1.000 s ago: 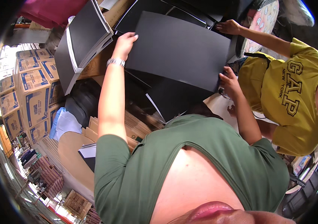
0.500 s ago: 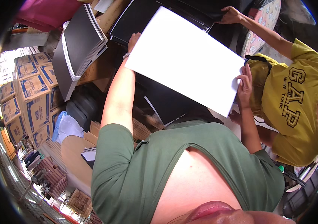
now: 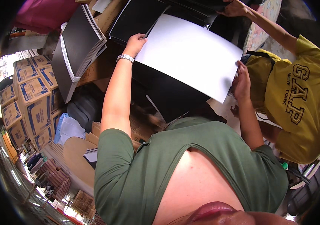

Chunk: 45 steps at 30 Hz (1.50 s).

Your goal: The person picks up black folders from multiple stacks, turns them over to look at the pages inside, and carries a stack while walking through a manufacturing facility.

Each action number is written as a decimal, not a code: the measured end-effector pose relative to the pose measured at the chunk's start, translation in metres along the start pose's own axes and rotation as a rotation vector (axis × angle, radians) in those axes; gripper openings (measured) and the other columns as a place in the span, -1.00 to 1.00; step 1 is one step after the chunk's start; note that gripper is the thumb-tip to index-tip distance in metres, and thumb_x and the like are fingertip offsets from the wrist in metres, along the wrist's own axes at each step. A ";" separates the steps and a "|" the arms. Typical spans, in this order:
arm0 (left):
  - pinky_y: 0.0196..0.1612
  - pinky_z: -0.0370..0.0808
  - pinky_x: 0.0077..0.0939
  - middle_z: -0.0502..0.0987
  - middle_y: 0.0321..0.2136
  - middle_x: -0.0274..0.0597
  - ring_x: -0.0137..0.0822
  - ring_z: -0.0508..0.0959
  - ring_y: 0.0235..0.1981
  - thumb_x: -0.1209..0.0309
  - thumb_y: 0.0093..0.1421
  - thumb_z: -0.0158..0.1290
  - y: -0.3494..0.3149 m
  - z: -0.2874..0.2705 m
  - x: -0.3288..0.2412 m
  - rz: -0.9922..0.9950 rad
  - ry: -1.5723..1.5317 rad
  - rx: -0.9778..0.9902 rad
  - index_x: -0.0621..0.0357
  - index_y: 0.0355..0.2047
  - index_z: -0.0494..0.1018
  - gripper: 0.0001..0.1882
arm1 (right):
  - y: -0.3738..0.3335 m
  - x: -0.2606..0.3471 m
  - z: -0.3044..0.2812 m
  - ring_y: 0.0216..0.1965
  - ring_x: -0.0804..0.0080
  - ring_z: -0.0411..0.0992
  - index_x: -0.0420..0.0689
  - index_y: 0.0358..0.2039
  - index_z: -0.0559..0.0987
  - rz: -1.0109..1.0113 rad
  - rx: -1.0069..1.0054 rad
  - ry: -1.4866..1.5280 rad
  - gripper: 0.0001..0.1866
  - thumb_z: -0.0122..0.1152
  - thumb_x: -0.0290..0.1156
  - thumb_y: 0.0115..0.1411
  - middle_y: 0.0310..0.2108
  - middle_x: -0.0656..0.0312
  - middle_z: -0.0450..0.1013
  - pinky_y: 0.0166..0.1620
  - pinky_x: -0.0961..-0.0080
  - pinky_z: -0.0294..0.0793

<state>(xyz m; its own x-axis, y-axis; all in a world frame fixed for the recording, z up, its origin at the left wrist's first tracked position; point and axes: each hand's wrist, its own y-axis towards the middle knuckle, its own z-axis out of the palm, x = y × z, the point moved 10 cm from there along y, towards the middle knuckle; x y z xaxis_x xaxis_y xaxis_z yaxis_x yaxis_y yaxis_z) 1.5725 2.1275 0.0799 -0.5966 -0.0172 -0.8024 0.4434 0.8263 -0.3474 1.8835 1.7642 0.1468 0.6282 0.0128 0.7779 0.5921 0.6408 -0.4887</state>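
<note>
A large sheet with a white face (image 3: 190,56) is stretched between my two hands, held tilted above dark sheets. My left hand (image 3: 135,45), with a silver watch on its wrist, is closed on the sheet's left edge, where a thin dark strip shows along the border. At the right edge, my right hand (image 3: 242,80) has its fingers up against the sheet; part of the grip is hidden behind it. Beneath and beyond lie black sheets (image 3: 133,18).
A bundle of black boards with white edges (image 3: 75,41) leans at the left, tied with a white band. Stacked brown cartons (image 3: 36,97) stand farther left. To the right, a co-worker in a yellow shirt (image 3: 299,86) reaches a hand (image 3: 235,8) toward the black surface.
The white sheet has tipped, its face looking shorter and its far corner lower. More of my left hand shows at its edge. The co-worker's reaching hand has moved slightly away.
</note>
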 end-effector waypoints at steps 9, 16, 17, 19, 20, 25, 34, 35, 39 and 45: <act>-0.10 0.49 -0.43 0.59 -0.27 -0.05 -0.22 0.59 -0.19 0.49 0.03 0.17 -0.003 -0.006 -0.006 0.068 0.187 -0.024 0.27 -0.15 0.49 -0.67 | 0.037 0.045 0.015 0.04 0.47 0.32 -0.23 0.03 0.35 -0.553 -0.174 -0.350 -0.57 -0.03 -0.75 0.11 0.03 0.14 0.32 0.07 0.61 0.24; -0.09 0.51 -0.36 0.59 -0.31 0.02 -0.13 0.60 -0.22 0.56 0.00 0.12 -0.025 -0.013 -0.026 0.114 0.354 -0.117 0.26 -0.26 0.56 -0.76 | 0.017 0.019 0.019 0.17 0.41 0.24 -0.21 -0.02 0.37 -0.658 -0.276 -0.345 -0.63 -0.08 -0.75 0.16 0.04 0.16 0.32 0.17 0.53 0.18; -0.10 0.51 -0.35 0.59 -0.32 0.02 -0.12 0.60 -0.24 0.57 0.00 0.11 -0.028 -0.016 -0.026 0.142 0.401 -0.144 0.26 -0.25 0.56 -0.75 | 0.014 0.019 0.023 0.15 0.41 0.25 -0.20 0.01 0.34 -0.670 -0.262 -0.351 -0.62 -0.08 -0.74 0.16 0.04 0.15 0.32 0.16 0.53 0.19; -0.12 0.52 -0.35 0.59 -0.34 0.02 -0.10 0.60 -0.27 0.58 -0.01 0.09 -0.032 -0.019 -0.031 0.204 0.492 -0.193 0.24 -0.25 0.57 -0.74 | 0.006 0.017 0.033 0.11 0.41 0.27 -0.19 0.06 0.29 -0.699 -0.240 -0.364 -0.59 -0.07 -0.73 0.18 0.04 0.13 0.31 0.15 0.53 0.20; -0.10 0.51 -0.34 0.58 -0.33 0.01 -0.09 0.59 -0.25 0.58 -0.02 0.08 -0.032 -0.016 -0.030 0.172 0.465 -0.174 0.23 -0.26 0.57 -0.74 | 0.007 0.013 0.032 0.09 0.42 0.28 -0.18 0.09 0.24 -0.653 -0.249 -0.308 -0.56 -0.06 -0.72 0.18 0.03 0.12 0.32 0.13 0.53 0.22; 0.02 0.43 -0.31 0.52 -0.18 0.00 -0.05 0.51 -0.11 0.59 -0.03 0.07 -0.037 -0.035 -0.029 0.258 0.435 -0.391 0.18 -0.26 0.57 -0.72 | 0.013 -0.020 0.055 -0.02 0.44 0.33 -0.15 0.19 0.06 -0.425 -0.181 -0.134 -0.42 0.02 -0.64 0.21 -0.03 0.07 0.37 0.05 0.56 0.26; 0.23 0.18 -0.20 0.25 0.19 0.09 0.05 0.23 0.21 0.16 0.14 0.09 -0.031 -0.031 -0.003 0.121 0.609 -0.347 -0.03 0.07 0.42 -0.52 | 0.079 -0.062 0.098 0.05 0.10 0.39 -0.32 0.23 0.11 -0.309 -0.156 -0.602 -0.35 0.06 -0.53 0.13 0.04 -0.13 0.37 0.11 0.40 0.31; 0.25 0.15 -0.16 0.20 0.22 0.11 0.08 0.18 0.24 0.11 0.15 0.09 -0.031 -0.023 -0.012 0.129 0.648 -0.353 -0.06 0.10 0.40 -0.49 | 0.087 -0.056 0.107 0.04 0.01 0.40 -0.33 0.23 0.11 -0.399 -0.193 -0.784 -0.34 0.09 -0.47 0.13 0.02 -0.22 0.37 0.12 0.33 0.31; 0.30 -0.02 0.08 -0.10 0.34 0.04 0.27 -0.15 0.33 0.03 0.15 0.07 -0.037 0.011 -0.010 -0.019 0.697 -0.213 -0.23 0.26 0.18 -0.33 | 0.108 -0.065 0.137 -0.04 -0.05 0.38 -0.26 0.14 0.34 -0.247 -0.075 -1.114 -0.40 0.18 -0.39 0.06 -0.09 -0.16 0.36 0.07 0.27 0.35; 0.31 -0.17 0.19 -0.26 0.36 0.09 0.38 -0.36 0.31 0.03 0.20 0.02 -0.033 0.026 0.001 0.108 0.624 -0.232 -0.18 0.32 -0.01 -0.26 | 0.185 -0.037 0.063 -0.15 0.11 0.46 -0.19 -0.11 0.56 -0.427 -0.274 -0.714 -0.59 0.26 -0.34 -0.01 -0.18 -0.05 0.45 -0.09 0.32 0.44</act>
<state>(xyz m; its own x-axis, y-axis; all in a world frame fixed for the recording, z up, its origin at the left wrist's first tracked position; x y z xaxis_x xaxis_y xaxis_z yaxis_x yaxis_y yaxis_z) 1.5748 2.0852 0.0775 -0.8624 0.3435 -0.3720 0.4090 0.9057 -0.1118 1.9378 1.9310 0.0526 -0.0866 0.3506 0.9325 0.8625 0.4949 -0.1060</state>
